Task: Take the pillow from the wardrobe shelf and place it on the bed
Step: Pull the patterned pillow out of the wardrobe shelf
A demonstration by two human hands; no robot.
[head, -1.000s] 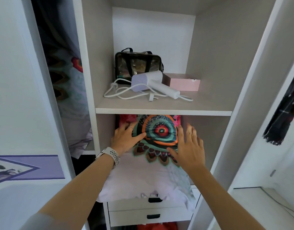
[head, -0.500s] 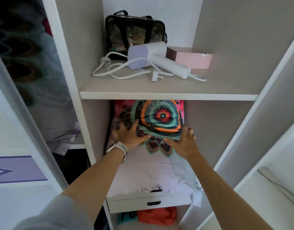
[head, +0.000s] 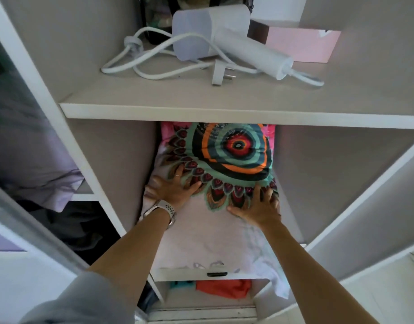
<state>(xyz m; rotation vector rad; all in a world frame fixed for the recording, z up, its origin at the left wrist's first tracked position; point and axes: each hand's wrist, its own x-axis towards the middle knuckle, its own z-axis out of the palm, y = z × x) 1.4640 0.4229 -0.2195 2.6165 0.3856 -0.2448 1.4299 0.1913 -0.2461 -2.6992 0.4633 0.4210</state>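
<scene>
Pillow (head: 222, 164) on shelf, both hands flat on it

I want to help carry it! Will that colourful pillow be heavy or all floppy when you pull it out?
Probably soft and squashy: the pillow dents a little under the left hand and the right hand. Likely light for its size, since it looks puffy. Its loose pale cover droops over the front edge, so that end may flop and drag.

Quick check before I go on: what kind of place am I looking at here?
Most likely a bedroom wardrobe in a home. A hair dryer with its cord lies on the upper shelf, a patterned pillow fills the compartment below, and folded clothes sit under that.
</scene>
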